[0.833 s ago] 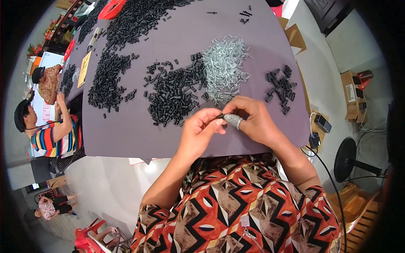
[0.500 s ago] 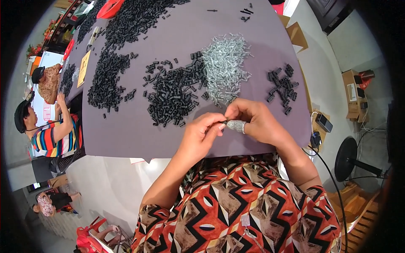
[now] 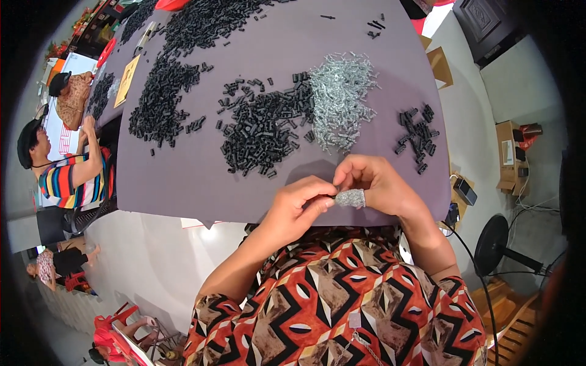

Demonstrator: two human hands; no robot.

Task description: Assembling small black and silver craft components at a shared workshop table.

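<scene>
Now both hands are nearer the front edge of the bench (image 3: 177, 189) vs. a sec ago. L hand (image 3: 300, 202) grip pinches sm. blk part (image 3: 332, 196) there, mostly hidden; R hand (image 3: 386, 188) grip, w/ grey thumb wrap (image 3: 351, 198), unclear. Prob. same piece, unfinished.

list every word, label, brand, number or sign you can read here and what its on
Nothing can be quoted; no text reads clearly.
Flat yellow rectangular card on the grey-purple table: dark marks, too small to read.
White flat surface, far left: red marks, too blurred to read.
Brown cardboard box, right: white rectangular label, too small to read.
Small black tubular pieces: no lettering visible.
</scene>
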